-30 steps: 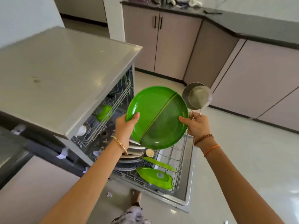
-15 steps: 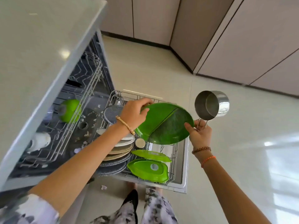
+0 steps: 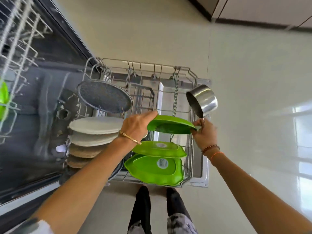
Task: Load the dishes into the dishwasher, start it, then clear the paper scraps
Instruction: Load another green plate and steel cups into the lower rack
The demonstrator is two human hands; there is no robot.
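Fingers [image 3: 148, 115] of the left hand [image 3: 136, 125] are curling over the nine o'clock edge of the green plate [image 3: 170, 126], gripping it, while the right hand [image 3: 205, 134] is pinching the three o'clock edge of that same plate and also clamping the thin handle of a small steel saucepan [image 3: 202, 100]. The saucepan is sticking up at about one o'clock from the right hand, its open mouth turned toward the rack's interior. The green plate is lying almost flat, tilted a little, hovering over the middle of the pulled-out lower rack [image 3: 192, 149]; whether it is touching any tine is not clear.

Below it, toward six o'clock, two green leaf-shaped dishes [image 3: 157, 168] are leaning one behind the other, each bearing a round sticker. At nine o'clock from the plate, a row of white and tan plates [image 3: 94, 132] is standing on edge in the rack, and a dark speckled round plate [image 3: 104, 97] is standing at the eleven o'clock end of that row. The open dishwasher tub [image 3: 38, 102] is filling the far nine o'clock side, with the upper rack [image 3: 18, 39] blurred above it and a green object [image 3: 3, 98] at the frame's edge. A gold bracelet [image 3: 130, 137] is circling the left wrist; beaded and orange bands [image 3: 212, 150] are circling the right. The person's legs are showing at six o'clock on the pale floor [image 3: 253, 81].
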